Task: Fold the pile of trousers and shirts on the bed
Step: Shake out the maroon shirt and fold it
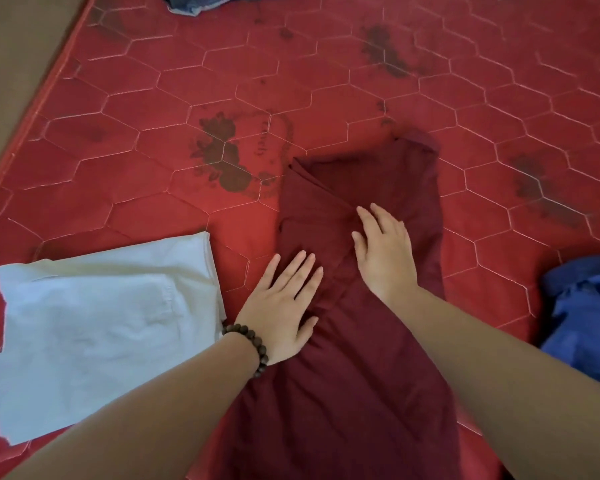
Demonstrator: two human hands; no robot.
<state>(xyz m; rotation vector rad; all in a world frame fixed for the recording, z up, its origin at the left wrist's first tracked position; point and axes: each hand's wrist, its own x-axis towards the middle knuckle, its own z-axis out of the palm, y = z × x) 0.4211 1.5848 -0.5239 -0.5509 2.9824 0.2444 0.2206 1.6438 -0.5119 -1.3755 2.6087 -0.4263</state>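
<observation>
Head view: both hands lie flat on a maroon garment (361,341), a soft, matte cloth folded into a long narrow strip that runs from the near edge of the frame away from the person. Its far end shows layered diagonal folds and a rounded corner.

Left hand (283,304): fingers straight and slightly spread, palm pressed on the left edge of the strip, gripping nothing. A bracelet (253,348) of dark round beads circles the left wrist.

Right hand (383,251): fingers straight, palm down, resting on the middle of the strip just beyond and to the right of the left hand, gripping nothing. The fingertips reach a diagonal fold line.

To the left of the left hand, just beside the wrist, lies a pale grey-blue folded garment (101,320), a roughly rectangular flat piece with a stitched hem showing. Well to the right of the right forearm sits a crumpled blue garment (586,313), loosely bunched. Far beyond both hands, at the top edge, part of a grey-blue cloth (194,3) shows.

All pieces rest on a red mattress (326,81) quilted in a hexagonal stitch pattern with dark floral prints.
</observation>
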